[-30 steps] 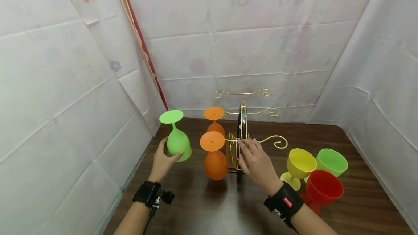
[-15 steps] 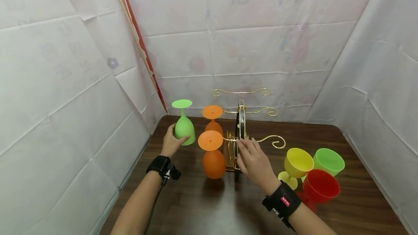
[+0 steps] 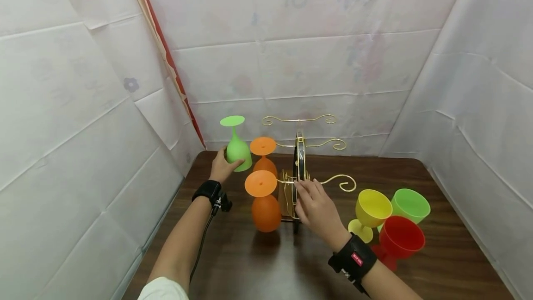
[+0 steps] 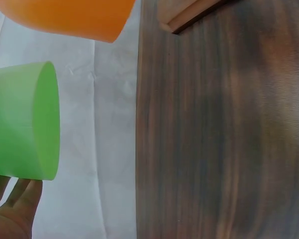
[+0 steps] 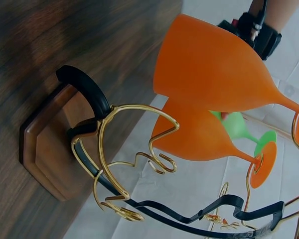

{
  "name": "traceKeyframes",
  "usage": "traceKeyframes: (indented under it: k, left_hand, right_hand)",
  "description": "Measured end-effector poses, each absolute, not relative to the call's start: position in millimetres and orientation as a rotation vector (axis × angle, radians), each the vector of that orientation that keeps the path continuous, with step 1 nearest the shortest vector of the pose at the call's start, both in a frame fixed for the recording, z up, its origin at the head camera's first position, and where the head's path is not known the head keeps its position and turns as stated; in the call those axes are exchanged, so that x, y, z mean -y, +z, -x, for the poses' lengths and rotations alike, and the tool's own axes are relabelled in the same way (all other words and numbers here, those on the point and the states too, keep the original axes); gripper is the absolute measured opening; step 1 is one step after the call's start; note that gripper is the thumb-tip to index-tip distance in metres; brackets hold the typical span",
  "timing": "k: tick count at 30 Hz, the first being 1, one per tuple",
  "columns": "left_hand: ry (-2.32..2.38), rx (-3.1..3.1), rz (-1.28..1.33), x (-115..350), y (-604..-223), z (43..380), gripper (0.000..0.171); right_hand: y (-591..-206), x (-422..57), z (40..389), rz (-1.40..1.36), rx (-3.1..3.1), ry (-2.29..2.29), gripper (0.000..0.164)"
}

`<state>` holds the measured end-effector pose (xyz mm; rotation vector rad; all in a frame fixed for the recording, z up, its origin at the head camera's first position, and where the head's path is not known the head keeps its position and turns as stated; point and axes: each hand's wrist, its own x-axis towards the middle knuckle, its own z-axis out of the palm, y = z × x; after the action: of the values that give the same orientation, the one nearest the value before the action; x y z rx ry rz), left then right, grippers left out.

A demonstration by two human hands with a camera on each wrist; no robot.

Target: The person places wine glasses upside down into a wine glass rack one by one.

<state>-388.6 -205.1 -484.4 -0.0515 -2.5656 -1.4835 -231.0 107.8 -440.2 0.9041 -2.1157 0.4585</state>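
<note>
Left grip is bare, wrist in a wide black cuff with a small boxy black camera module, a bit of silver hardware next to it, thin black cable running down beside the forearm, off-white sleeve at the elbow end. Right grip is bare too, with a matching black wristband, red rectangular label with white lettering too small to read, silvery metal fitting along the lower edge.
</note>
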Motion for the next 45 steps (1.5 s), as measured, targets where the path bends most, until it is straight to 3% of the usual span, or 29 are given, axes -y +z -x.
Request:
traceKeyframes:
  k: [6,17,34,45]
  left_hand:
    - [-1.411,2.583,0.125,201.0,-479.1,406.1,0.085]
    - [-1.371,2.738,0.297,184.0,-475.8,409.4,0.085]
    - [-1.36,2.722,0.679,168.1,-468.2,418.7,0.067]
    - [-1.301,2.739,0.686,163.9,-464.1,414.2,0.059]
  right_hand:
    - [-440.6,-105.6,227.7,-0.891,2.102,0.464,0.036]
    - [-448.1,-103.0,211.8,-0.862,2.1,0.505,0.039]
    - [-449.9,-92.7,198.0,-0.856,2.098,0.522,0.035]
    - [-448.9,-89.3,192.4,-0.857,2.104,0.528,0.04]
